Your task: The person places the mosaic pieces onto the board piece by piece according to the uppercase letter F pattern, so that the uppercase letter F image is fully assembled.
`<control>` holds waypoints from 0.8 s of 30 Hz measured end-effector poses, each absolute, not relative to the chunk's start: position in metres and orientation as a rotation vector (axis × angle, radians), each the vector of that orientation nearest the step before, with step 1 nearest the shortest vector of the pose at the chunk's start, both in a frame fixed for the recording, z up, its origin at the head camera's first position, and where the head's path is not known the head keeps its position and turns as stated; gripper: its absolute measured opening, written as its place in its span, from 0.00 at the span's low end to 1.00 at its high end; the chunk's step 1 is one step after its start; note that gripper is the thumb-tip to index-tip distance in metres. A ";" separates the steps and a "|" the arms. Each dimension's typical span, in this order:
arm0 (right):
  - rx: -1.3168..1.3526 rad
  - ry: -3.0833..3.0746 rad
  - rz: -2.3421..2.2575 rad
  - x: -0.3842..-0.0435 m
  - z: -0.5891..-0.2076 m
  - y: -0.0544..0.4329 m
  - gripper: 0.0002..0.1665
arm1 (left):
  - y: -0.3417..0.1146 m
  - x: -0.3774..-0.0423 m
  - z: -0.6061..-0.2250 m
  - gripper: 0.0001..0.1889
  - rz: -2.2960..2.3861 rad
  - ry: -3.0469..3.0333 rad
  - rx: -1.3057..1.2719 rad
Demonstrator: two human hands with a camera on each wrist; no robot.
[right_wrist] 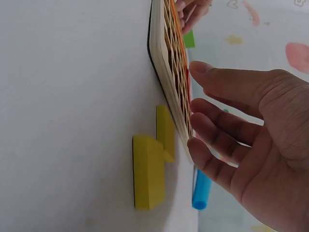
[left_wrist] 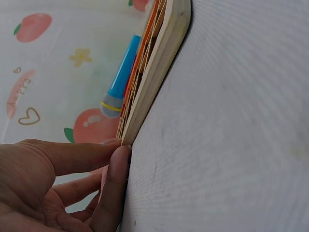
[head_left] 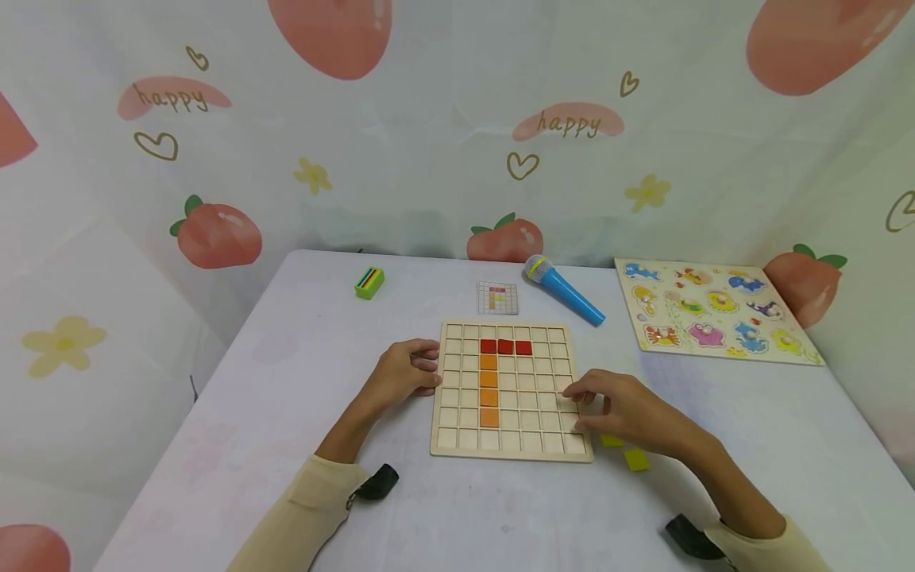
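A wooden grid board (head_left: 532,445) lies flat on the table, with red tiles (head_left: 505,347) in a row and orange tiles (head_left: 489,380) in a column below their left end. My left hand (head_left: 406,369) pinches the board's left edge between thumb and finger, as the left wrist view shows. Over the right edge hovers my right hand (head_left: 629,409), fingers loosely bent and apart, holding nothing visible. Yellow tiles (right_wrist: 148,171) lie on the table just beside the board, partly under that hand in the head view.
Behind the board lies a small card (head_left: 497,298) with a coloured grid pattern. A blue toy microphone (head_left: 572,296) is to its right, a green block (head_left: 369,283) to its left. An animal puzzle board (head_left: 715,310) occupies the back right. A patterned curtain (head_left: 429,159) hangs behind.
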State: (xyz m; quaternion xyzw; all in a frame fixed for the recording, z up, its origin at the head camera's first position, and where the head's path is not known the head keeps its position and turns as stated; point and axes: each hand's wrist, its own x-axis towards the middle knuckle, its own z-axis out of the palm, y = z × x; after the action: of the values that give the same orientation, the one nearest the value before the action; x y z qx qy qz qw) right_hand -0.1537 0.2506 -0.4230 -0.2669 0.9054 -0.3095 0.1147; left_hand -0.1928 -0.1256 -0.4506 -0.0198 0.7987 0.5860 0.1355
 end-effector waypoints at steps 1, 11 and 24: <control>-0.775 2.656 -0.907 -0.153 -0.423 0.253 0.24 | -0.126 -0.193 -0.451 0.32 1.700 2.311 -0.058; -0.652 2.642 -0.901 -0.147 -0.424 0.272 0.26 | -0.125 -0.193 -0.449 0.32 1.689 2.315 -0.068; -0.615 2.586 -0.905 -0.139 -0.423 0.284 0.26 | -0.125 -0.193 -0.449 0.32 1.695 2.311 -0.066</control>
State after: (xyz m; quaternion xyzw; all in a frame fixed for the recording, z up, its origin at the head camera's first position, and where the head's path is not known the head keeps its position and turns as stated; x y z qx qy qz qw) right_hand -0.1394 0.2843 -0.4235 -0.2160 0.9081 -0.3179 0.1660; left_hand -0.1928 -0.1247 -0.4492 -0.0227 0.7985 0.5857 0.1373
